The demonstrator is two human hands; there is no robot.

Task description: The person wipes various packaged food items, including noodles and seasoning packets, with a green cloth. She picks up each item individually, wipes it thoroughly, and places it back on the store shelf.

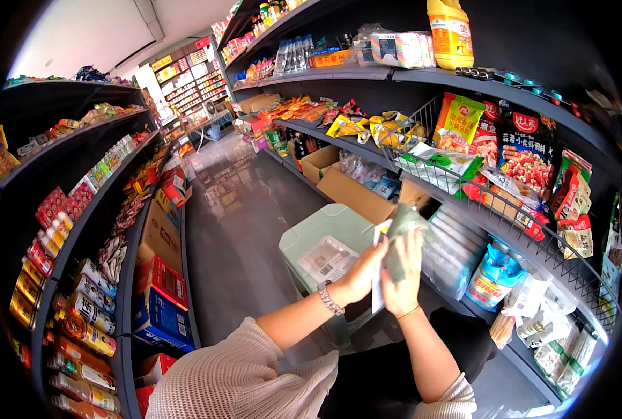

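Note:
Both hands are raised in front of the lower right shelves, above and beside a pale green plastic stool [295, 241]. Between them is a flat white package or card [377, 285], its edge towards me, with a grey-green cloth [399, 249] lying against it. My left hand [362, 272], with a metal watch at the wrist, touches the package's left side. My right hand [402, 277], with a thin gold-coloured bracelet, presses the cloth from the right, fingers extended. The cloth is blurred, and the palms are hidden. A clear plastic package with a printed label [329, 257] lies on the stool.
A wire basket [447, 180] of seasoning packets juts from the right shelf. Below stand an open cardboard box [355, 194], stacked clear plastic packs [453, 251] and a blue-and-white bag [494, 277]. Shelves of bottles and snacks [99, 209] line the left side of the aisle.

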